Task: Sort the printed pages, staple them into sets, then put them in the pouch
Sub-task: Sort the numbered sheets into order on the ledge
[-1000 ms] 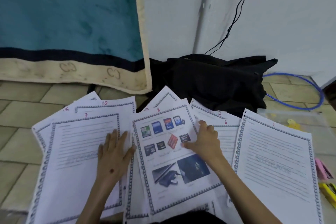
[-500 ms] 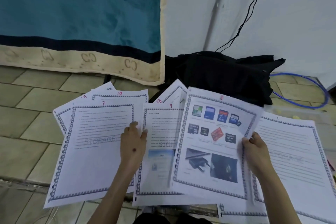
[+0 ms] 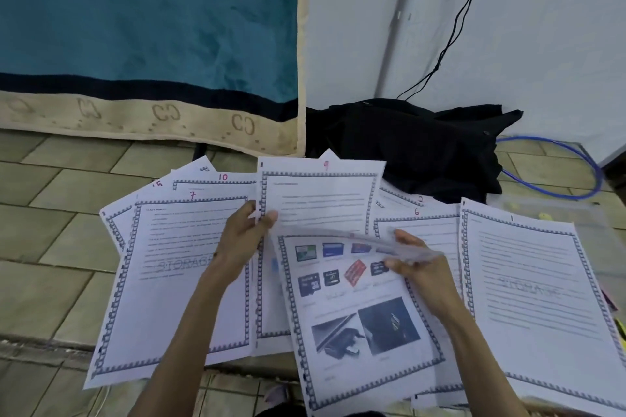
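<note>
Printed pages with blue chequered borders and red handwritten numbers lie fanned on the tiled floor. My left hand (image 3: pixel 244 237) pinches the left edge of page 9 (image 3: pixel 321 200), thumb on top, and the sheet is raised. My right hand (image 3: pixel 416 264) grips the picture page (image 3: pixel 355 315) of memory cards near its top edge, which is curled over and blurred. This page overlaps the lower part of page 9. Page 7 (image 3: pixel 176 281) lies to the left, with page 10 (image 3: pixel 220 179) behind it. Page 6 (image 3: pixel 423 223) and page 1 (image 3: pixel 535 298) lie to the right. A clear pouch (image 3: pixel 576 213) shows partly behind page 1.
A black cloth bundle (image 3: pixel 406 145) sits against the white wall behind the pages, with a black cord running up from it. A blue cable loop (image 3: pixel 576 173) lies at the right. A teal, red and beige blanket (image 3: pixel 135 44) hangs at the left. Something yellow (image 3: pixel 621 332) peeks out at the right edge.
The picture page has come down and toward me, now lying across the lower part of page 9. My left hand left page 7 and took page 9's left edge.
</note>
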{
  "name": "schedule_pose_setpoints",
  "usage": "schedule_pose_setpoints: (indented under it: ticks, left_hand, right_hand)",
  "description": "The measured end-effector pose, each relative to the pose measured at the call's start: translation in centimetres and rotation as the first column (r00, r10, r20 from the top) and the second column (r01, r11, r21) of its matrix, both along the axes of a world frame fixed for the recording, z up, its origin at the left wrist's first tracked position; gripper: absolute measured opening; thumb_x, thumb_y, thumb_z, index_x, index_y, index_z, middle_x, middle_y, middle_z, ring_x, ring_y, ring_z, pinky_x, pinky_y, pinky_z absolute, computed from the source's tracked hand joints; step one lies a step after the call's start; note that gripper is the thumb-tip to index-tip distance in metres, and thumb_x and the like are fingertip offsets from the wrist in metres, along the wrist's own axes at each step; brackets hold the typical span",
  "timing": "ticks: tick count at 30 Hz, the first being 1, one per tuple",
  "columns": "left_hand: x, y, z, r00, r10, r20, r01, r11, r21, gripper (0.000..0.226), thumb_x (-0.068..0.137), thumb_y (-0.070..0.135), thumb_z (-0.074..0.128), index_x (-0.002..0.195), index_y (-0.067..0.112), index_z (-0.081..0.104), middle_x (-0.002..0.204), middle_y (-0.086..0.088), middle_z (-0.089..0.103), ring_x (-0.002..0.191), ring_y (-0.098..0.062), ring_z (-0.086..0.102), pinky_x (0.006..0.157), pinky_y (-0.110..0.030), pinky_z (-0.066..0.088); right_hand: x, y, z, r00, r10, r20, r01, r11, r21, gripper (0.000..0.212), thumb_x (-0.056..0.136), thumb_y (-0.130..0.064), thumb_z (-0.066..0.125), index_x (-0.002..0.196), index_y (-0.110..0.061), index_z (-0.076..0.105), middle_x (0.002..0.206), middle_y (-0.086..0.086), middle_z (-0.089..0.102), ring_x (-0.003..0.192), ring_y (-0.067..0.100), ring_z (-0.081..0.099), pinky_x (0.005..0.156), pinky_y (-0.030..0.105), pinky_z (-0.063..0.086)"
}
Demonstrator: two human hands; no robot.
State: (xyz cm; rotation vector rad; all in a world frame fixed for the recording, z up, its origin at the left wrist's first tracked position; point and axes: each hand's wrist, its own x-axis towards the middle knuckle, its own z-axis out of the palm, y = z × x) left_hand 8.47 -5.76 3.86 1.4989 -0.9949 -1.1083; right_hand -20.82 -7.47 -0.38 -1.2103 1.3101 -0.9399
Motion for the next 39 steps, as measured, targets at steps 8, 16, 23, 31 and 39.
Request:
schedule_pose_setpoints:
  ticks: [8,16,23,31,39]
  left_hand:
    - [-3.6,-0.3,2.6,0.854,-0.341,-0.392,0.440,0.876,0.197,0.038,0.095,0.046,0.029,0.107,0.031,0.062,0.102,0.009,0.071,0.093,-0.010,0.069,0.077,-0.025,0.056]
    - [0.3,-3.2,-0.7,0.983,-0.184,0.026,0.170,0.948,0.268,0.066,0.092,0.063,0.021,0.113,0.016,0.064,0.126,-0.006,0.061,0.113,-0.025,0.057,0.084,-0.032,0.044]
    - [1.5,-6.9,-3.1,0.426,-0.369,0.826,0.097,0.926,0.364,0.079,0.068,0.062,0.069,0.130,0.018,0.049,0.131,-0.010,0.047,0.124,-0.030,0.036,0.096,-0.037,0.034]
    - [0.2,-7.7,-2.4,0.631,-0.134,0.764,0.092,0.991,0.097,0.023,0.077,0.038,0.070,0.092,0.021,0.065,0.103,-0.001,0.062,0.108,-0.022,0.052,0.090,-0.035,0.035]
    - [-5.4,-6.2,0.9,0.469,-0.354,0.809,0.513,0.855,0.077,0.034,0.079,0.059,0.058,0.091,0.030,0.072,0.105,0.016,0.067,0.117,-0.010,0.048,0.109,-0.044,0.017]
  right_hand:
    - [1.2,-3.0,0.0,0.906,-0.043,0.421,-0.038,0.982,0.183,0.077,0.037,-0.022,0.094,0.106,-0.016,0.061,0.091,0.006,0.072,0.086,0.022,0.070,0.069,0.035,0.059]
    - [-1.3,-3.4,-0.8,0.876,-0.071,0.477,-0.074,0.957,0.279,0.044,0.048,-0.010,0.083,0.071,-0.005,0.046,0.060,0.009,0.065,0.067,0.016,0.071,0.068,0.025,0.059]
    - [-2.2,-3.2,-0.8,0.855,0.005,0.519,-0.157,0.956,0.249,0.036,0.036,-0.007,0.090,0.066,-0.004,0.071,0.074,0.013,0.071,0.075,0.019,0.072,0.067,0.023,0.058]
    - [-2.2,-3.0,-1.2,0.874,0.058,0.482,-0.158,0.973,0.170,0.046,0.017,-0.027,0.096,0.050,-0.011,0.069,0.070,0.007,0.069,0.084,0.019,0.070,0.074,0.027,0.058]
    - [-1.7,-3.0,-1.8,0.946,0.057,0.318,-0.089,0.992,0.086,0.053,0.022,-0.035,0.096,0.057,-0.004,0.070,0.099,-0.001,0.073,0.097,0.010,0.068,0.079,0.017,0.054]
